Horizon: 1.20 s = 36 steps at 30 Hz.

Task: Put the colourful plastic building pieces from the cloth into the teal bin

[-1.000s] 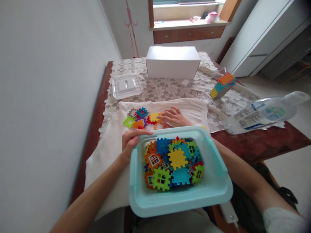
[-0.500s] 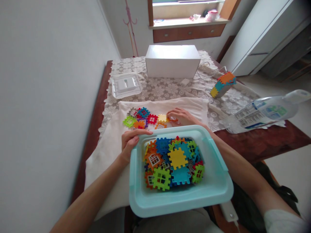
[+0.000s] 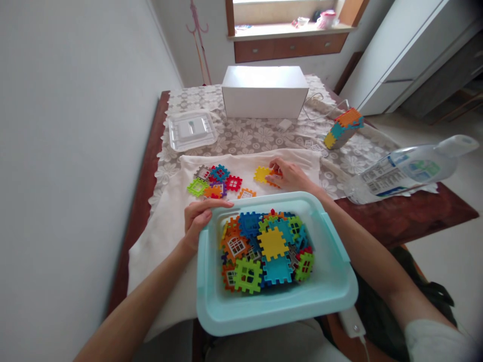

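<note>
My left hand (image 3: pixel 198 217) is closed on the upper left rim of a light teal plastic bin (image 3: pixel 211 317), thumb and fingers over the edge. Inside lies a heap of interlocking building tiles, among them a yellow tile (image 3: pixel 273 243), a green window tile (image 3: pixel 248 276) and a blue tile (image 3: pixel 278 270). Beyond the bin, my right hand (image 3: pixel 289 176) grips an orange tile (image 3: pixel 275 177) on the white cloth, partly hidden by the fingers. A yellow tile (image 3: pixel 261 174) touches or joins its left side. A red window tile (image 3: pixel 234 183) lies further left.
Several loose tiles, including a green one (image 3: pixel 197 187), lie on the white cloth (image 3: pixel 166 241). Behind are a clear lid (image 3: pixel 192 130), a white box (image 3: pixel 265 93) and a built tile block (image 3: pixel 343 128). A clear pump bottle (image 3: pixel 411 168) stands at right.
My right hand has moved right and slightly away from me, with the orange and yellow tiles. The gap to the red tile has widened. My left hand stays on the bin rim.
</note>
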Each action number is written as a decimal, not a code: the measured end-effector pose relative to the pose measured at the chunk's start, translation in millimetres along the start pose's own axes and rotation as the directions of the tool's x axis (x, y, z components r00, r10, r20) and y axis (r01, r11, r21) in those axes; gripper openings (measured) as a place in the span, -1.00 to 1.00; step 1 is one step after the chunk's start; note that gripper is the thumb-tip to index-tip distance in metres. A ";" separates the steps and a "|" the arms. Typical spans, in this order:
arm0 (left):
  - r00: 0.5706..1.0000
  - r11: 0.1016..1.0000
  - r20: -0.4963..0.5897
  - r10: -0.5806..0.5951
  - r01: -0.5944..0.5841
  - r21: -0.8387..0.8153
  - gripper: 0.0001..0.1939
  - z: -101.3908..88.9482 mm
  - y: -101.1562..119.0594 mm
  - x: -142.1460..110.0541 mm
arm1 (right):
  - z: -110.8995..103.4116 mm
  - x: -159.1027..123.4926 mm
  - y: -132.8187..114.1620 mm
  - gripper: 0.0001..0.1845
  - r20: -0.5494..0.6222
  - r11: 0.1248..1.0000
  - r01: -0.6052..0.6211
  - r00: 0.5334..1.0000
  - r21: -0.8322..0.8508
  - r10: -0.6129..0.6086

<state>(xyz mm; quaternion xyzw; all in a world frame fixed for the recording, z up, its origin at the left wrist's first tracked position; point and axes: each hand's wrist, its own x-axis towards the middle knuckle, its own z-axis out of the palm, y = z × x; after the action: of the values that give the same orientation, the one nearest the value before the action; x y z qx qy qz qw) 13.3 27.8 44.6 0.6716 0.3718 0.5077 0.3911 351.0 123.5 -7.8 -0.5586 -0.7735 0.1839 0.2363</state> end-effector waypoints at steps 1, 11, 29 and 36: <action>1.000 1.000 0.000 0.004 -0.004 -0.005 -0.60 0.1 -0.3 0.1 | -0.7 -0.8 -3.9 -0.61 0.016 1.000 -0.009 1.000 -0.027 0.009; 0.999 0.999 -0.020 -0.027 0.027 -0.029 -0.61 4.5 3.9 2.2 | -4.3 -0.3 -12.7 -0.76 0.012 0.995 -0.065 0.998 -0.075 0.067; 1.000 0.999 -0.018 -0.002 0.001 -0.053 -0.61 4.5 0.9 1.2 | -22.1 -3.3 -1.7 -0.79 0.017 0.960 -0.247 0.968 -0.130 0.251; 1.000 0.999 -0.003 0.012 -0.012 -0.039 -0.61 3.2 0.6 4.2 | -20.6 -3.5 4.2 -0.71 -0.039 0.937 -0.277 0.961 -0.212 0.275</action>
<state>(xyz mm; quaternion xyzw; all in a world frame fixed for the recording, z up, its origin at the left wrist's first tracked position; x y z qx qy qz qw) 17.3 30.9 46.3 0.6652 0.3585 0.5181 0.4006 367.0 121.9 6.2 -0.6846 -0.7018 0.1277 0.1498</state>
